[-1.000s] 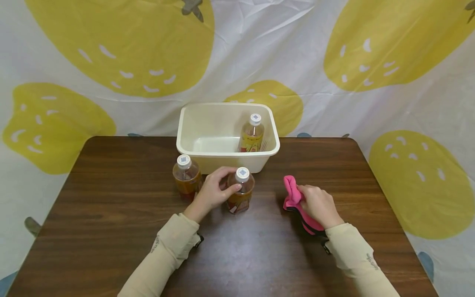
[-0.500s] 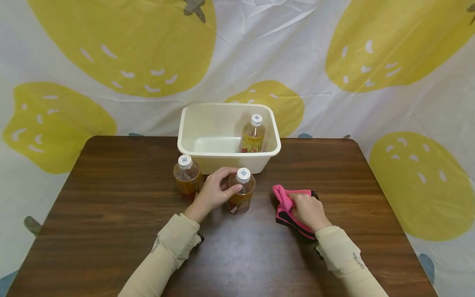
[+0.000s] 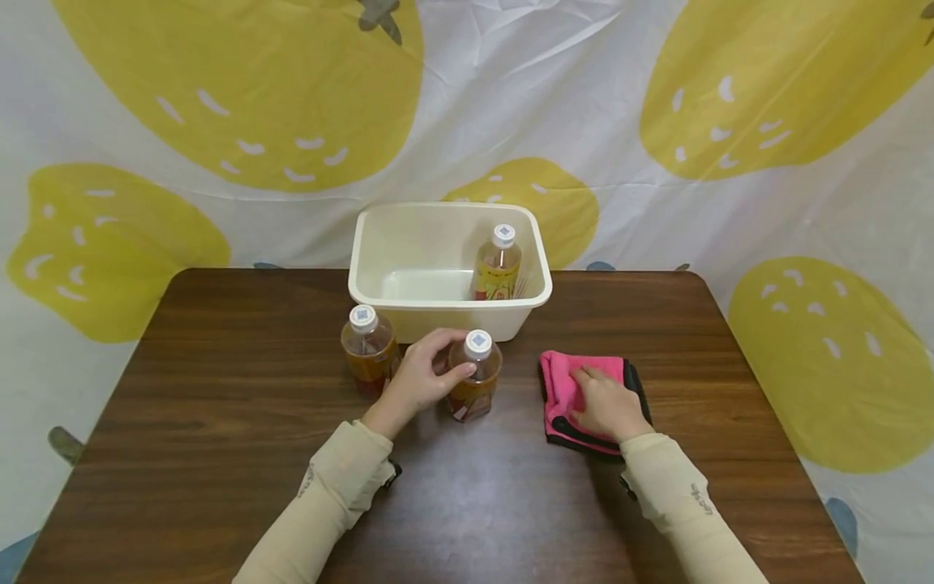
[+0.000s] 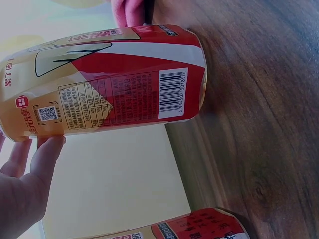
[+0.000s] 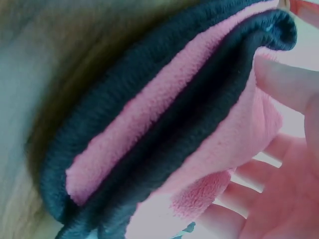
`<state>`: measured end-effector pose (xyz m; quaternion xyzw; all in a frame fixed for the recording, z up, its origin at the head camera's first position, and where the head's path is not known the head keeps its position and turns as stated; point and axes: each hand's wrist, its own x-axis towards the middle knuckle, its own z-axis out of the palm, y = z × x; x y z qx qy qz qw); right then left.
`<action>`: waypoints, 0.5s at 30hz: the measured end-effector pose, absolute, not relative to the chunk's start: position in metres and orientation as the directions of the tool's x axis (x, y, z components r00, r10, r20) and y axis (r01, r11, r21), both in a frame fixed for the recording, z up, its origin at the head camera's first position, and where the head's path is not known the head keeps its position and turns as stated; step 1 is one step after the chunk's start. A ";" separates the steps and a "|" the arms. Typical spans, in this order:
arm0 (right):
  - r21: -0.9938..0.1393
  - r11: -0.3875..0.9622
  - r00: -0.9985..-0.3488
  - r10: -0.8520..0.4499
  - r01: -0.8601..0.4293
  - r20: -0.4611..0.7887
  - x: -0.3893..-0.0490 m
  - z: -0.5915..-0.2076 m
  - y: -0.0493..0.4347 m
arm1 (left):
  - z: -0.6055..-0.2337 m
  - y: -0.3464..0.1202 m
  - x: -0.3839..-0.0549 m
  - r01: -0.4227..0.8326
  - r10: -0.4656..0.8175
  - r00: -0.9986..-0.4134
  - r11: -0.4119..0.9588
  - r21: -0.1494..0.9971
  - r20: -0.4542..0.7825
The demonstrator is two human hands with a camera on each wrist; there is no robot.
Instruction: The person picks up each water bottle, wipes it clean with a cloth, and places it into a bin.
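Note:
My left hand (image 3: 423, 369) holds an upright plastic drink bottle (image 3: 474, 397) round its upper part, thumb on the near side. The bottle has a white cap and brownish liquid; its red and gold label, with a barcode, faces the left wrist view. A like bottle (image 3: 368, 357) stands to the left, partly behind that hand. My right hand (image 3: 607, 405) rests on a folded pink towel (image 3: 594, 369) with black edging, which lies on the table. In the right wrist view, the fingers (image 5: 256, 174) are spread fairly straight against the towel, thumb near its black edge.
A cream plastic bin (image 3: 394, 318) stands at the table's back edge, just behind the bottles. Inside its right side is a third bottle (image 3: 498, 272) with a yellow label. Behind the wooden table (image 3: 219, 422) hangs a lemon-print sheet (image 3: 540, 89).
My right hand has moved left and laid the towel down; its bunched top has flattened into a folded square, and the fingers have loosened. The left hand and bottles stay in place.

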<state>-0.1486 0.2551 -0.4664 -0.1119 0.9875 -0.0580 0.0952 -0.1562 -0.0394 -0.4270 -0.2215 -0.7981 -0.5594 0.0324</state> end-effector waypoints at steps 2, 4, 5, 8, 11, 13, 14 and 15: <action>-0.145 0.974 -0.951 -0.204 -0.173 -0.231 -0.151 -0.466 0.256 | -0.427 -0.040 -0.156 0.390 0.318 -0.900 0.276 0.879 0.299; -0.155 0.976 -0.945 -0.189 -0.152 -0.266 -0.153 -0.465 0.258 | -0.427 -0.040 -0.156 0.388 0.321 -0.899 0.271 0.881 0.297; -0.161 0.977 -0.943 -0.183 -0.142 -0.279 -0.154 -0.465 0.259 | -0.427 -0.040 -0.156 0.389 0.324 -0.898 0.271 0.881 0.297; -0.170 0.977 -0.937 -0.178 -0.131 -0.302 -0.155 -0.465 0.260 | -0.426 -0.039 -0.156 0.388 0.331 -0.897 0.270 0.881 0.294; -0.171 0.976 -0.935 -0.185 -0.137 -0.303 -0.156 -0.464 0.261 | -0.425 -0.039 -0.157 0.385 0.336 -0.897 0.278 0.880 0.286; -0.167 0.975 -0.937 -0.193 -0.148 -0.292 -0.156 -0.463 0.261 | -0.424 -0.040 -0.157 0.383 0.338 -0.898 0.286 0.878 0.282; -0.167 0.974 -0.938 -0.198 -0.154 -0.285 -0.156 -0.462 0.262 | -0.424 -0.040 -0.157 0.382 0.339 -0.898 0.289 0.878 0.280; -0.169 0.972 -0.940 -0.204 -0.161 -0.275 -0.156 -0.461 0.262 | -0.423 -0.040 -0.156 0.382 0.341 -0.898 0.292 0.877 0.277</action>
